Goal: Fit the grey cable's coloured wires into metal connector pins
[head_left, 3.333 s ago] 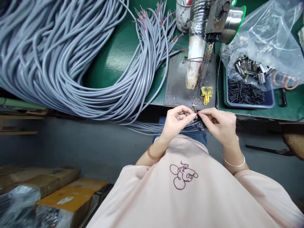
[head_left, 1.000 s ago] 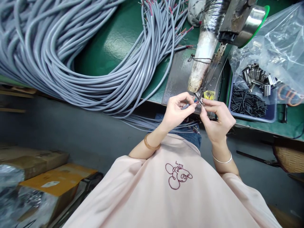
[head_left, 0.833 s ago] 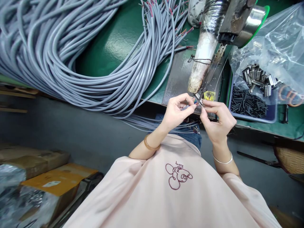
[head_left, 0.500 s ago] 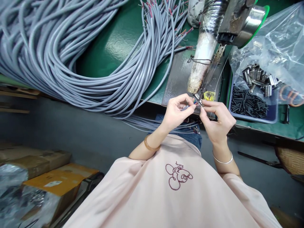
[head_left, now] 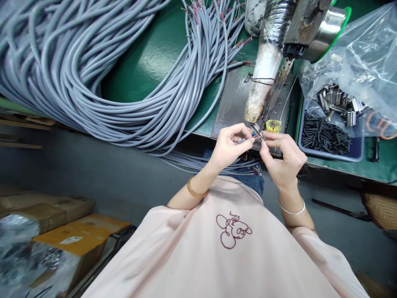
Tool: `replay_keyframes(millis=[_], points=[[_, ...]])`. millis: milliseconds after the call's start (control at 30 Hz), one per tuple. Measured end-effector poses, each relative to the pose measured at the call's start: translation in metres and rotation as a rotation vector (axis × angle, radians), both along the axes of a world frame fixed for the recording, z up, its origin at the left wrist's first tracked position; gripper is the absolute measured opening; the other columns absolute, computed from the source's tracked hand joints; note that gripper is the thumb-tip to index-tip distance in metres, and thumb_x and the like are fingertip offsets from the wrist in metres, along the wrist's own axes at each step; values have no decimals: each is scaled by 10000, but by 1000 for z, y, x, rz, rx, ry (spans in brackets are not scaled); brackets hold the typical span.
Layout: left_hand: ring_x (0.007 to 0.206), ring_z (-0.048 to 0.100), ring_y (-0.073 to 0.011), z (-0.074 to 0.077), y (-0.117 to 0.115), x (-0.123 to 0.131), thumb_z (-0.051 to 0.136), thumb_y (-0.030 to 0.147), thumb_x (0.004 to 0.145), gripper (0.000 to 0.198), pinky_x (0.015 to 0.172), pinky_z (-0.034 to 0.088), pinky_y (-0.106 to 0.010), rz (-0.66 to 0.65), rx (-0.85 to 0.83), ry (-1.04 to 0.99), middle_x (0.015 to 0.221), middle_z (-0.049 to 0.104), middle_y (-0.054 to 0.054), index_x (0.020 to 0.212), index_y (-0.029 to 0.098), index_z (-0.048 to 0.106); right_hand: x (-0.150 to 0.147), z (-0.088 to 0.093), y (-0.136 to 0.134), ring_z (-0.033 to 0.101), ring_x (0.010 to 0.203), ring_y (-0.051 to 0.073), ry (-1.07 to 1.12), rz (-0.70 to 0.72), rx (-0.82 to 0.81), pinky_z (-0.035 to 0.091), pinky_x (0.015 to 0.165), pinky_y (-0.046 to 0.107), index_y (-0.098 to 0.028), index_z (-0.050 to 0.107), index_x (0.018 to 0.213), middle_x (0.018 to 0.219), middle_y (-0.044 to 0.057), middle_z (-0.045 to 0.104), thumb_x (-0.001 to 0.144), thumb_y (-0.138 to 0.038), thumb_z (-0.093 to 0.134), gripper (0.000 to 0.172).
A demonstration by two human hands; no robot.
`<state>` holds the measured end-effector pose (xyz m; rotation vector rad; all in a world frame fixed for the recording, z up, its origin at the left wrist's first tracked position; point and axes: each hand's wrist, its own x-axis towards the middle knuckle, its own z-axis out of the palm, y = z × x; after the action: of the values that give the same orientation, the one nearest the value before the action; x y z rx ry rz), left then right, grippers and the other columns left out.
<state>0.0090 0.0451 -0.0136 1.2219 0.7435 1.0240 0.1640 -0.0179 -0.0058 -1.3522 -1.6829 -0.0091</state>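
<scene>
My left hand (head_left: 231, 145) pinches the end of a grey cable (head_left: 217, 163) with thin coloured wires, just in front of the bench edge. My right hand (head_left: 282, 155) pinches a small metal connector (head_left: 258, 131) and holds it against the wire ends, the fingertips of both hands almost touching. The connector sits right under the tip of a soldering iron (head_left: 273, 97) that slopes down from a wrapped stand (head_left: 262, 78) on a dark metal plate (head_left: 232, 99). The cable runs down across my lap.
A big coil of grey cables (head_left: 77, 66) fills the left of the green bench (head_left: 149, 62). A blue tray (head_left: 328, 136) with black sleeves and a plastic bag of metal connectors (head_left: 338, 101) stand at the right. Cardboard boxes (head_left: 71, 236) lie on the floor at the lower left.
Since 3.3 s ago both hands rose from my lap to the iron's tip with the connector and wires. Over the last second they have barely moved.
</scene>
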Motion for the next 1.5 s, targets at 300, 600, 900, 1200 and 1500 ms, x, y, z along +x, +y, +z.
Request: replay_keyframes(millis=[300, 600, 900, 1200, 1500], points=[[578, 465, -37, 4, -2, -2, 736, 200, 787, 159, 501, 351, -168, 5, -24, 57, 761, 589, 6, 707, 148, 609, 0, 3, -1, 763, 908, 180, -29, -20, 19, 629, 793, 323, -242, 640, 862, 1011, 20, 785, 855, -127, 718, 139], [577, 464, -39, 5, -1, -1, 732, 200, 767, 169, 494, 334, -168, -16, -58, 76, 765, 605, -1, 694, 141, 591, 1, -1, -2, 762, 917, 179, -54, -10, 10, 623, 795, 316, -239, 613, 860, 1014, 27, 785, 863, -122, 697, 144], [550, 430, -35, 2, 0, -4, 736, 192, 774, 180, 470, 310, -174, -59, -65, 70, 742, 584, 6, 691, 146, 583, 2, -2, -3, 769, 882, 173, -128, 0, 69, 627, 747, 281, -239, 611, 870, 1059, 39, 787, 832, -101, 711, 175], [577, 456, -41, 7, 1, -1, 722, 179, 770, 141, 509, 348, -176, -3, -16, 105, 775, 603, 0, 694, 146, 609, 3, -4, 1, 763, 934, 177, -86, -13, 34, 627, 835, 305, -251, 649, 925, 1054, 23, 779, 862, -115, 708, 161], [583, 467, -46, 9, 2, -2, 716, 173, 779, 148, 513, 353, -174, -39, -11, 82, 735, 580, 10, 701, 149, 592, 2, 4, -1, 768, 860, 163, -194, -14, 106, 621, 720, 263, -240, 634, 883, 1086, 35, 785, 829, -99, 731, 179]])
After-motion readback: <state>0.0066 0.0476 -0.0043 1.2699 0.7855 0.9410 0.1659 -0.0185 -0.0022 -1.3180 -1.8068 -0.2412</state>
